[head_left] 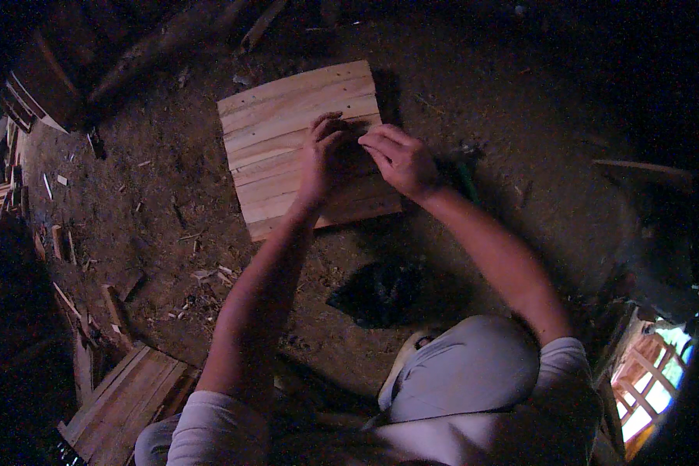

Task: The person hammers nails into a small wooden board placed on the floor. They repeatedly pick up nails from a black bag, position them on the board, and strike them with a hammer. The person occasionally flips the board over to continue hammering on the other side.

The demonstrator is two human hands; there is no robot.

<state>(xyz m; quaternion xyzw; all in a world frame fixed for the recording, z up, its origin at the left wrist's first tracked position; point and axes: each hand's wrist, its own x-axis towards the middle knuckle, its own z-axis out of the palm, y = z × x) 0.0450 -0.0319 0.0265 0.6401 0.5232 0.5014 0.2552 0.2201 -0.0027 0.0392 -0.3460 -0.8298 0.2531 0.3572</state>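
Observation:
A panel of pale wooden planks [264, 179] set side by side lies on the dirt ground in front of me, with small dark dots along its edges. Over its middle is my left hand [323, 155], fingers loosely curved and apart; shadow hides its palm. My right hand [404, 161] meets it at the panel's right edge, thumb and fingertips pinched together. Whatever sits in that pinch is too small to make out. Close to the right wrist lies a narrow green object [467, 180], mostly in shadow.
A crumpled black bag-like thing [380, 295] rests between the panel and my knee [474, 365]. Another plank panel [132, 404] lies at lower left, near upright wood pieces [116, 314]. Wood chips [210, 279] litter the dirt. A bright lattice opening [648, 380] shows at lower right.

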